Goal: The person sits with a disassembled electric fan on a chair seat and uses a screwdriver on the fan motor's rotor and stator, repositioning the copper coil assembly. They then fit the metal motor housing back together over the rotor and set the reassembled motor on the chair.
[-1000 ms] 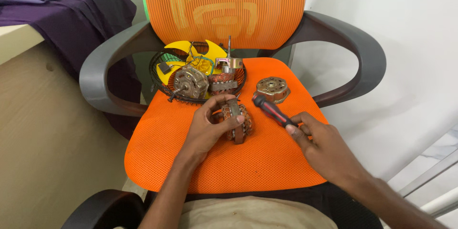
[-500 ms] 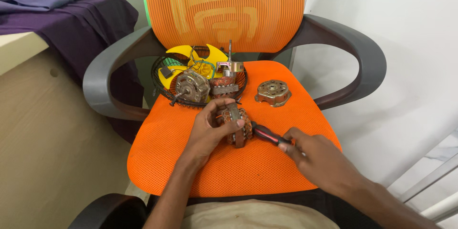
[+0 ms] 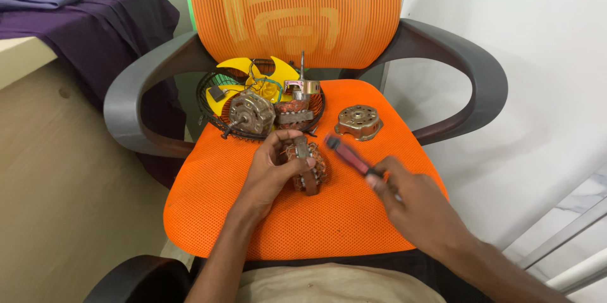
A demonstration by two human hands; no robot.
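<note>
Chair: an orange mesh office chair [image 3: 208, 180] with grey armrests served as the work surface; every place below is given from its seat.
Wire guard: a black fan guard [image 3: 212, 88] lay at the seat's back, holding a yellow blade [image 3: 221, 91], a motor [image 3: 251, 112] and a shafted rotor [image 3: 297, 104].
End cap: a round metal cover [image 3: 358, 121] sat at the seat's back right, apart from the guard.
Stator: a copper-wound core [image 3: 311, 167] rested at the seat's middle; it looked heavy and stiff, its windings easily nicked, best held by the steel laminations.
Left hand: the left hand [image 3: 273, 173] reached forward, fingers curled closed around the stator, thumb over the top.
Right hand: the right hand [image 3: 411, 205] was closed around a blurred red-handled tool [image 3: 349, 156], tip just beside the stator.
</note>
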